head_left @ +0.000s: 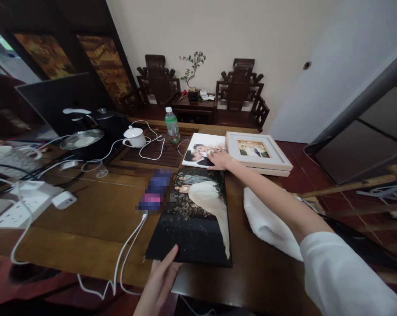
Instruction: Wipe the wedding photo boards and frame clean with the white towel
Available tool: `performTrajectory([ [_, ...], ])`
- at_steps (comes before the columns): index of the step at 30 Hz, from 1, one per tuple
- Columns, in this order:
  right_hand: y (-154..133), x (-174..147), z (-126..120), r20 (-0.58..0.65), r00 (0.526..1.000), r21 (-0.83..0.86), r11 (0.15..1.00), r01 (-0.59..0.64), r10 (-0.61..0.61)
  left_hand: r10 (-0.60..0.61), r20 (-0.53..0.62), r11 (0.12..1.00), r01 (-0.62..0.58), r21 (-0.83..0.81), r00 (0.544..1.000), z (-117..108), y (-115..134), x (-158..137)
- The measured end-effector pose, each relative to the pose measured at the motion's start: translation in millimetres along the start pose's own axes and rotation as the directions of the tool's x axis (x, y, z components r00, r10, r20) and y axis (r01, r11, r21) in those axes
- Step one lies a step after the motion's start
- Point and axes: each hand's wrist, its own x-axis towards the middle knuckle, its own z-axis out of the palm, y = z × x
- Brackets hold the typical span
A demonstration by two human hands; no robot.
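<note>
My left hand (pixel 164 276) grips the near edge of a dark photo album (pixel 195 219), thumb on top and fingers underneath. A couple in wedding clothes shows on its cover. Farther off, my right hand (pixel 219 158) lies with fingers spread on a white photo album (pixel 198 145), whose cover also carries a couple's picture. Just right of that hand is a pale framed photo (pixel 254 149), lying flat on top of something of similar size. A white towel (pixel 271 224) rests under my right forearm.
Left of the dark album lies a phone (pixel 155 191) on a charging cable. A green-labelled bottle (pixel 172 125), a lidded white cup (pixel 134 137), a pot (pixel 86 142) and a power strip (pixel 23 204) stand on the wooden table. Loose white cables run across its left side.
</note>
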Motion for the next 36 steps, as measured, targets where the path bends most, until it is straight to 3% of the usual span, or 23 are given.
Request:
performTrajectory([
  [5,4,1,2,0.021,0.997,-0.042,0.996,0.078,-0.077,-0.015,0.034,0.998,0.013,0.063,0.999,-3,0,-6],
  [14,1,3,-6,-0.014,0.984,-0.077,0.981,0.178,-0.18,0.084,0.011,0.99,-0.084,0.116,0.996,1,-1,0],
  [24,12,-1,-25,-0.111,0.993,-0.039,0.998,-0.041,0.037,0.15,0.074,0.984,-0.156,0.087,0.986,26,-2,7],
  [29,13,-6,-36,-0.2,0.971,-0.007,0.991,-0.134,0.129,0.089,0.23,0.992,-0.107,0.067,0.969,39,5,20],
  [36,0,-16,-46,-0.286,0.943,0.001,0.985,-0.175,0.168,0.177,0.334,0.982,-0.188,0.001,0.926,59,5,58],
])
